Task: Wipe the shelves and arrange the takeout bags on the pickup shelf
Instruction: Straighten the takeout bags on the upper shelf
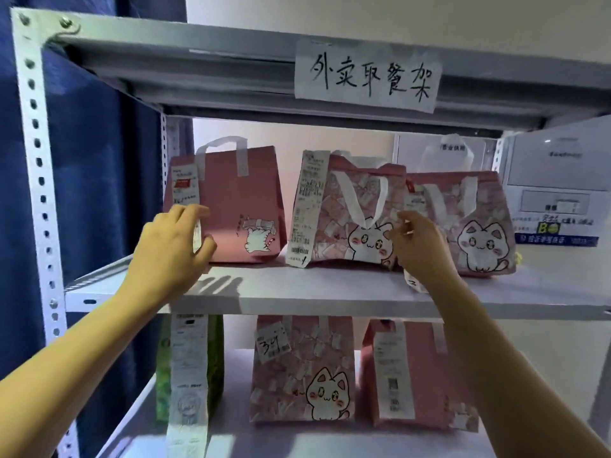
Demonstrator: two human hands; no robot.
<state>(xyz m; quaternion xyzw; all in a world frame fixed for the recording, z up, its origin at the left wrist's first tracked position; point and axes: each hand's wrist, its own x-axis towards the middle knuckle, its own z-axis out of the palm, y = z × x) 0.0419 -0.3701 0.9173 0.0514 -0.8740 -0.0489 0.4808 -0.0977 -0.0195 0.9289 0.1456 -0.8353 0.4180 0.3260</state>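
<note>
Three pink takeout bags stand on the middle shelf [297,292]. The left one is a plain pink bag [238,200] with a small cat print and a receipt on its left side. My left hand [172,246] grips that bag's left front edge, with the receipt strip between thumb and fingers. The middle cat bag [350,206] carries a long receipt on its left. My right hand [420,246] pinches its right edge, where it meets the right cat bag [476,226]. My right wrist hides part of a receipt on the right bag.
On the lower shelf stand a green bag [216,358], a cat-print bag [304,368] and a pink bag [426,375], each with a receipt. A handwritten paper sign [367,76] hangs on the top shelf. A perforated upright [36,160] and a blue curtain [99,160] are at the left, white cartons [555,180] behind at the right.
</note>
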